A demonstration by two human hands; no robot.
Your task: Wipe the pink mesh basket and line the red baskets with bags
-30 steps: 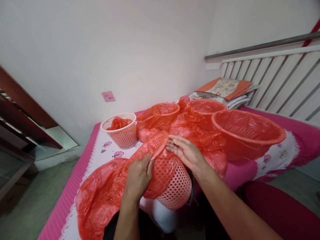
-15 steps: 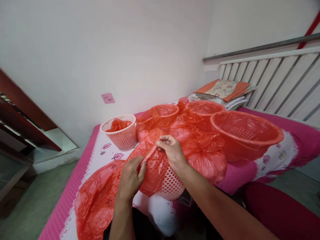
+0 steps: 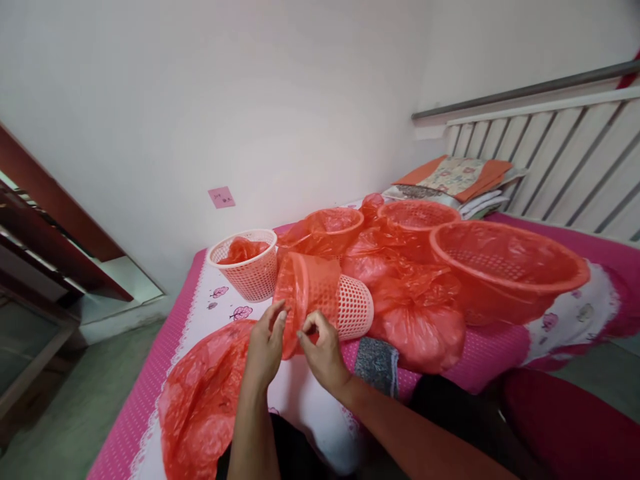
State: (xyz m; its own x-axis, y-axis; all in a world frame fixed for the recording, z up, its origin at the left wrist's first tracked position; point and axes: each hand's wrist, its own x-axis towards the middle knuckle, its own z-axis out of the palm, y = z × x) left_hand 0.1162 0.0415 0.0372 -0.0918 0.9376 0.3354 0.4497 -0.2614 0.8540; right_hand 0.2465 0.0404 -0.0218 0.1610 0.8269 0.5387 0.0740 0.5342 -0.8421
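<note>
A pink mesh wastebasket [image 3: 356, 308] lies tipped on its side, its base facing right. The red plastic bag [image 3: 320, 283] is drawn over its rim and covers much of its side. My left hand [image 3: 266, 343] is beside the mouth, thumb and fingers a little apart. Below the rim, my right hand [image 3: 323, 350] is closed in a pinch at the bag's lower edge; the film between the fingertips is hard to make out. Another loose red plastic bag [image 3: 205, 400] spreads over the cloth left of my forearm.
A white-rimmed pink basket [image 3: 253, 277] with red plastic inside stands at the left. Several bag-lined baskets stand behind and right, including a large one [image 3: 505, 293]. A bunched bag [image 3: 425, 333], a grey cloth [image 3: 377, 367], folded fabric [image 3: 457, 179] and a dark red stool [image 3: 565, 420] are nearby.
The basket has tipped onto its side, with its base now to the right. Both hands have moved lower, and the right hand has come closer to the left. The grey cloth has come into view.
</note>
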